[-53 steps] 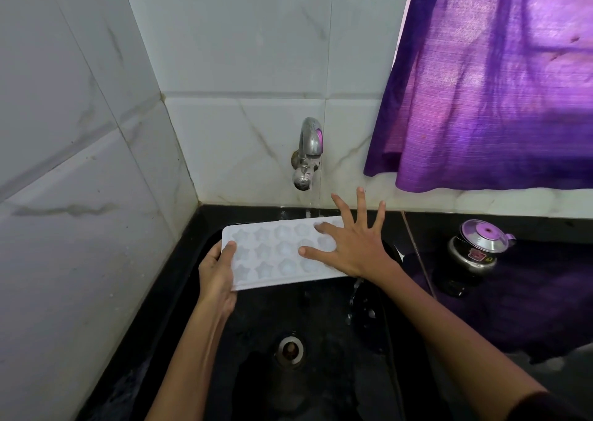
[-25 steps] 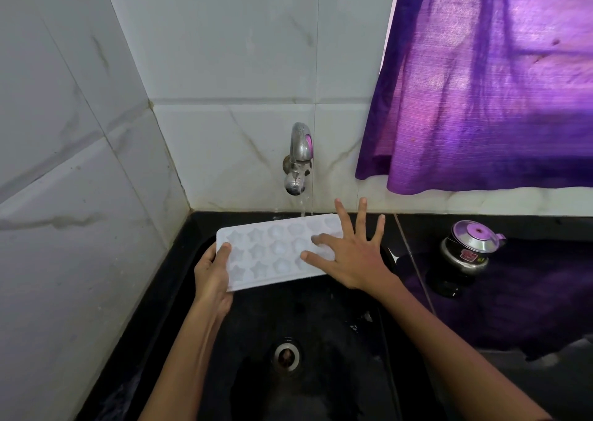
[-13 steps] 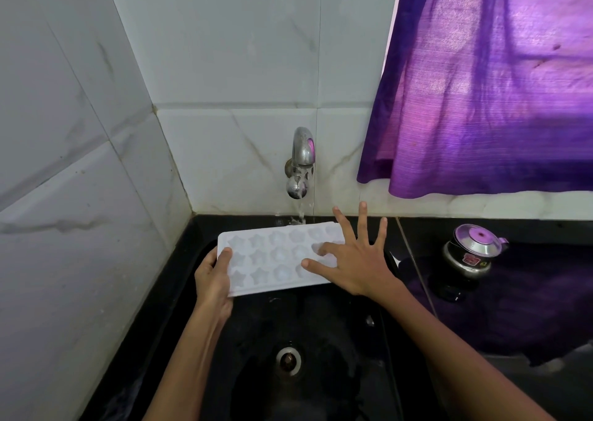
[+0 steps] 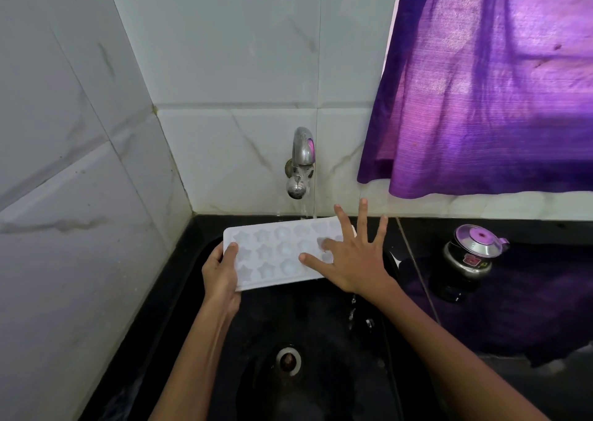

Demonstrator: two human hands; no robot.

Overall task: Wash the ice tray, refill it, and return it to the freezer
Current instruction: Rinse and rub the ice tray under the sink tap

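Water runs in a thin stream from the metal tap on the white tiled wall and lands at the far edge of the ice tray, which we hold roughly level over the black sink, a little below the spout. Our left hand grips the tray's left short end, thumb curled over the top rim and the other fingers underneath (those we cannot see). Our right hand lies flat on the tray's right portion with its fingers spread wide and straight; the thumb and index fingertip rest on the moulded cells, while the remaining fingers reach past the far right corner. The tray is white, with star and round cavities in rows; whether they hold water we cannot tell. Droplets fall from beneath the right end toward the basin, whose round metal drain sits below, between our forearms. On the dark counter to the right stands a small steel pot with a lid, well apart from the tray. A purple curtain hangs above it.
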